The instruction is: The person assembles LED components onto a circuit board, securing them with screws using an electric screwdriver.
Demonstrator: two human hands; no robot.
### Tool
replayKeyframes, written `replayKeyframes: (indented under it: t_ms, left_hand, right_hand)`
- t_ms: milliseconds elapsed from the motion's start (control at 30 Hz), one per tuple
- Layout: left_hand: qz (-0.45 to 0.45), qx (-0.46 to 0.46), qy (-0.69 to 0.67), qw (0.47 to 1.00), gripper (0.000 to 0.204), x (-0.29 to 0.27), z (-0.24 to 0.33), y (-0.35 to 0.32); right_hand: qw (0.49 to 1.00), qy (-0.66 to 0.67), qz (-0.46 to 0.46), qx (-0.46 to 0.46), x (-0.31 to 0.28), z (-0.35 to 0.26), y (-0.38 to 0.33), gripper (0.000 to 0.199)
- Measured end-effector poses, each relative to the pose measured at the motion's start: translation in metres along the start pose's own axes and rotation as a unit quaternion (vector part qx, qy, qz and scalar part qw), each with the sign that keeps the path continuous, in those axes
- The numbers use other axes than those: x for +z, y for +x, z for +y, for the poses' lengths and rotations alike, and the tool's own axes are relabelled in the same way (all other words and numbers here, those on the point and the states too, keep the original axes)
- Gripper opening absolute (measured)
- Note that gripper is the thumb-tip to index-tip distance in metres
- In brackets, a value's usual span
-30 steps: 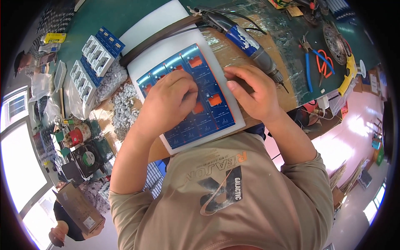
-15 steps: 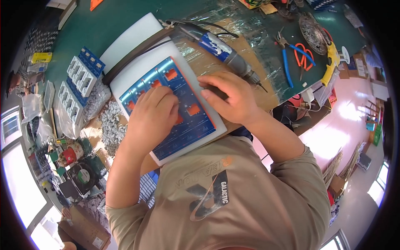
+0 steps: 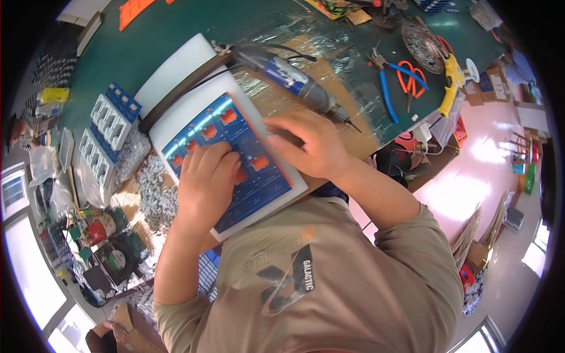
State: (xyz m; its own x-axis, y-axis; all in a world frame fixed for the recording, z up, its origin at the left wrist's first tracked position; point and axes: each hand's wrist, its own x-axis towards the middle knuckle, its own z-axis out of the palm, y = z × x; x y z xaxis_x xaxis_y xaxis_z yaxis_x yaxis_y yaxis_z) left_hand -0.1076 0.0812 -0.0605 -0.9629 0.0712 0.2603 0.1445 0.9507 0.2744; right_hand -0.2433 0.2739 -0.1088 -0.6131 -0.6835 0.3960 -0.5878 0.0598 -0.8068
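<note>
A flat blue sheet with orange rectangles lies on a white foam pad. My left hand rests over the middle of the sheet, fingers bent down and close together. Whatever is under those fingertips is hidden. At the sheet's right edge is my right hand, palm down, its thumb and curved fingers apart with nothing visible between them. A dark strip crosses the foam beyond the sheet. Just past my right hand lies a blue and grey electric screwdriver, its bit pointing right.
Blue-handled pliers, orange-handled scissors and a yellow glue gun lie at the right. White moulded racks and a heap of small grey parts are left. At lower left, another person's hand touches cardboard.
The whole view has shifted slightly, moving the bench left and down in the picture. Both hands stay at nearly the same places by the sheet. Another person's hand has appeared at lower left.
</note>
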Motion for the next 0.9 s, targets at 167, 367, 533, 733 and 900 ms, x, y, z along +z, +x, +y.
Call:
replayKeyframes:
  t_ms: [167, 367, 533, 733, 900]
  left_hand:
    - [0.010, 0.034, 0.036, 0.999, 0.034, -0.005, 0.003, -0.011]
    - [-0.009, 0.005, 0.069, 0.998, 0.040, -0.008, 0.004, -0.018]
    - [-0.013, -0.012, 0.049, 0.999, 0.037, -0.006, 0.003, -0.018]
    - [-0.029, -0.021, 0.058, 0.998, 0.048, -0.007, 0.009, -0.021]
    - [-0.062, -0.059, 0.027, 0.996, 0.069, -0.008, 0.025, -0.028]
  right_hand:
    - [1.000, -0.001, 0.010, 0.016, -0.002, -0.001, -0.002, 0.027]
    - [1.000, 0.007, -0.001, 0.010, 0.001, -0.001, -0.001, 0.027]
    - [1.000, -0.006, 0.008, -0.008, 0.002, 0.001, 0.000, 0.028]
    - [0.991, -0.016, -0.084, 0.106, 0.000, -0.025, -0.003, 0.032]
    - [0.971, -0.084, -0.147, 0.167, -0.002, -0.048, -0.005, 0.031]
